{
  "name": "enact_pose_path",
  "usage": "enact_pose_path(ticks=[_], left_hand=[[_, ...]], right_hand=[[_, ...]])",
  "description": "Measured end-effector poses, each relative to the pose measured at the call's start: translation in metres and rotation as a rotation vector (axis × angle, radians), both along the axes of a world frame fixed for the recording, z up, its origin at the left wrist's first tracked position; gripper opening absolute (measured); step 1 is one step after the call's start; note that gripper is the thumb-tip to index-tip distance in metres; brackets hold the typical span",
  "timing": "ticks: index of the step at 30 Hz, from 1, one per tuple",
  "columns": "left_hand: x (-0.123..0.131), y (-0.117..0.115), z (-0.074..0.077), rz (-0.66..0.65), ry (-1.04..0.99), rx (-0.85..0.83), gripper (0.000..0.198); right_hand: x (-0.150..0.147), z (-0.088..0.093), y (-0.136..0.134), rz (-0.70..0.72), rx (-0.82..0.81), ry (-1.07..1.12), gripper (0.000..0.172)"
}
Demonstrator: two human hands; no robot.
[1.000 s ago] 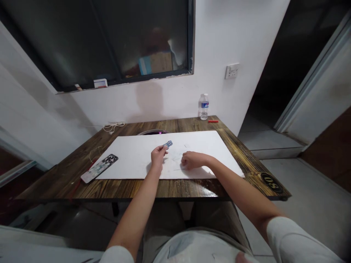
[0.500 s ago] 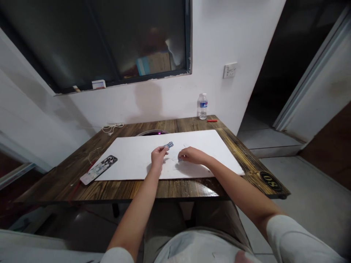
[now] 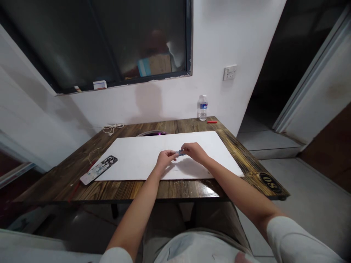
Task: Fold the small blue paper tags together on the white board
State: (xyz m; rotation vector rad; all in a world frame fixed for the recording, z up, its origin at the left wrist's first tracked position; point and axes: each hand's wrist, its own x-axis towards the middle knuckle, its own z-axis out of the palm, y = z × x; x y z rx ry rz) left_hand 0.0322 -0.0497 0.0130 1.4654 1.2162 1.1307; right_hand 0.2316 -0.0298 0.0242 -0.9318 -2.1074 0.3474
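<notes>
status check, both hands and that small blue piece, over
Left hand pinching small blue piece above white board. Right hand at it, grip unclear. Hands partly hide piece; phone well left.

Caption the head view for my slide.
Left hand and right hand meet at a blue item over a white board.

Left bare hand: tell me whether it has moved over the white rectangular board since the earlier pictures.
Yes. Against the white rectangular board, the left bare hand has shifted rightward, toward the right bare hand.
</notes>
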Motion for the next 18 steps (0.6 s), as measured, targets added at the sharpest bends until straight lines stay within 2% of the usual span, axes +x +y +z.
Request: enact_pose_path(ticks=[7, 9, 14, 18], left_hand=[[0.000, -0.002, 0.006, -0.071, -0.024, -0.008, 0.043], [0.000, -0.003, 0.007, -0.095, -0.036, -0.004, 0.044], [0.000, -0.007, 0.010, -0.136, -0.001, 0.009, 0.044], [0.000, -0.008, 0.011, -0.147, -0.009, 0.021, 0.043]], right_hand=[[0.000, -0.002, 0.001, 0.061, 0.171, -0.034, 0.007], [0.000, -0.002, 0.002, 0.052, 0.177, -0.065, 0.007], [-0.001, 0.001, 0.000, 0.021, 0.138, -0.122, 0.020], [-0.002, 0.003, -0.002, 0.015, 0.154, -0.076, 0.022]])
